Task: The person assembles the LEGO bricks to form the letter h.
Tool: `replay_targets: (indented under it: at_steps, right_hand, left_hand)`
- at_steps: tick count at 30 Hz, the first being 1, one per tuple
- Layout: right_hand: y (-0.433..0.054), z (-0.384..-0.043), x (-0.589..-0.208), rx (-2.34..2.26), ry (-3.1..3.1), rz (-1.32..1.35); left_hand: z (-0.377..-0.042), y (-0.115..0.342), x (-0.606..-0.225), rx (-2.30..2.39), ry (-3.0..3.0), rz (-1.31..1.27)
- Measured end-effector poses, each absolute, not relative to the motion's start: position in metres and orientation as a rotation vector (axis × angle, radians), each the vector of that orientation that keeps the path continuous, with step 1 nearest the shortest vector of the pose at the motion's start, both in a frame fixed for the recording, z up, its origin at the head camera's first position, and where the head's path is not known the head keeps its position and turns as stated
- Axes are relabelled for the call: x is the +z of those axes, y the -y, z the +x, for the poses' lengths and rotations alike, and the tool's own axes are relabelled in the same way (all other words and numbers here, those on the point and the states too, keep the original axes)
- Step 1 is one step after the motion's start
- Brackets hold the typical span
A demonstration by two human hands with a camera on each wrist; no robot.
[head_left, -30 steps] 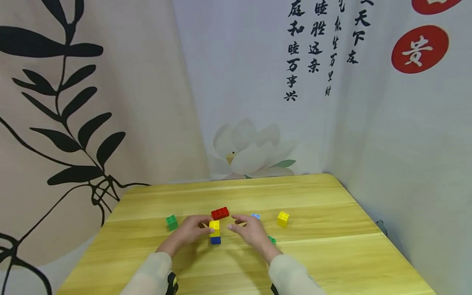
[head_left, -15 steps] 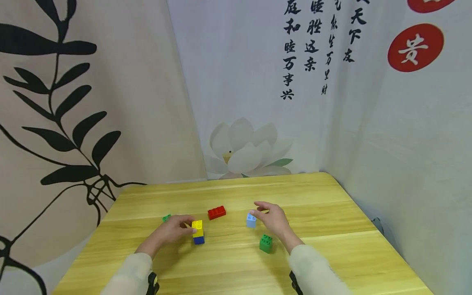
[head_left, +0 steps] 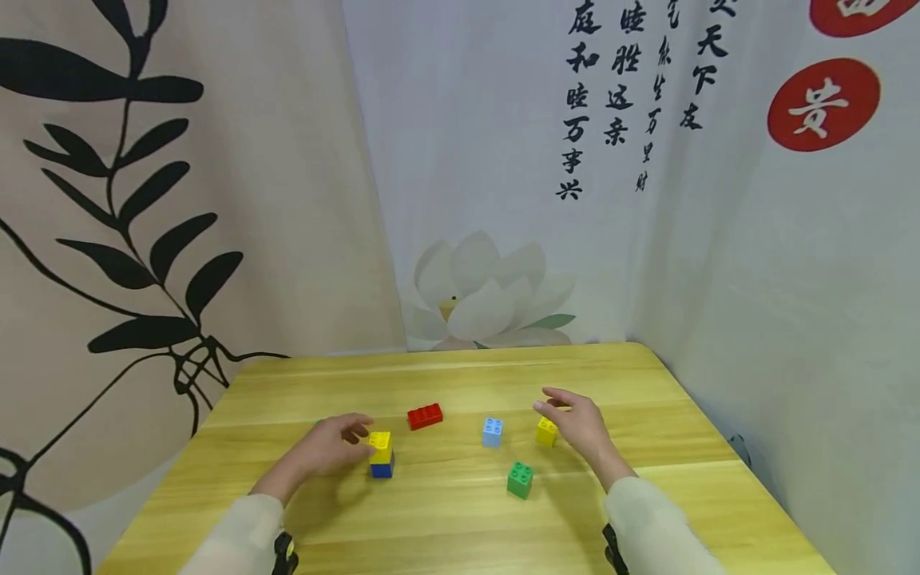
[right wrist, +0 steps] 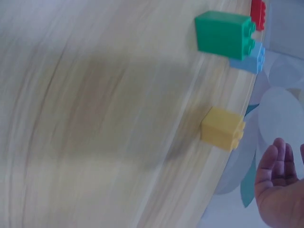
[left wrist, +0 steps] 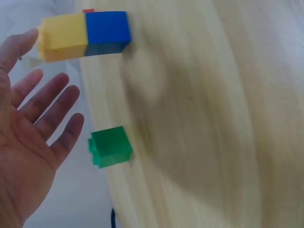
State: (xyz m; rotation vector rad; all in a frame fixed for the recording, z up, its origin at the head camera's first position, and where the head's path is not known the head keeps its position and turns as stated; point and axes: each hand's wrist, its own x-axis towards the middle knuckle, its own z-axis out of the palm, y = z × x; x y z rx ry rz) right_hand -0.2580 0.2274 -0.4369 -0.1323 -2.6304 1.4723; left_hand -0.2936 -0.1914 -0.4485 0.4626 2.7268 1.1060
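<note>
A yellow brick (head_left: pixel 379 446) sits on top of a dark blue brick (head_left: pixel 382 469), an upright stack left of the middle of the table. Beside it is my left hand (head_left: pixel 327 449); in the left wrist view its fingers are spread apart and the thumb tip lies right at the yellow brick's studs. My right hand (head_left: pixel 578 425) hovers over another yellow brick (head_left: pixel 546 432), overlapping it in the head view. From the right wrist, the hand (right wrist: pixel 282 190) shows relaxed fingers with nothing in them, apart from that yellow brick (right wrist: pixel 221 128).
Between the hands stand a light blue brick (head_left: pixel 492 432) and a green brick (head_left: pixel 520 480). A longer red brick (head_left: pixel 425 416) lies farther back. Another green brick (left wrist: pixel 111 146), mostly hidden behind my left hand in the head view, stands on the wooden table (head_left: pixel 446 527).
The stack has shifted left along with my left hand, whose fingers now spread beside it. My right hand has moved away rightward, past the light blue brick, to the second yellow one.
</note>
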Motion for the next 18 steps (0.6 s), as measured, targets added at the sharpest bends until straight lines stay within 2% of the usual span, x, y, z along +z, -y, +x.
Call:
replay_targets:
  at_steps: [18]
  right_hand:
    - [-0.261,-0.249,-0.452,1.391,2.690,-0.218]
  left_hand:
    - [-0.301,0.150,-0.413,1.283,-2.693,0.600]
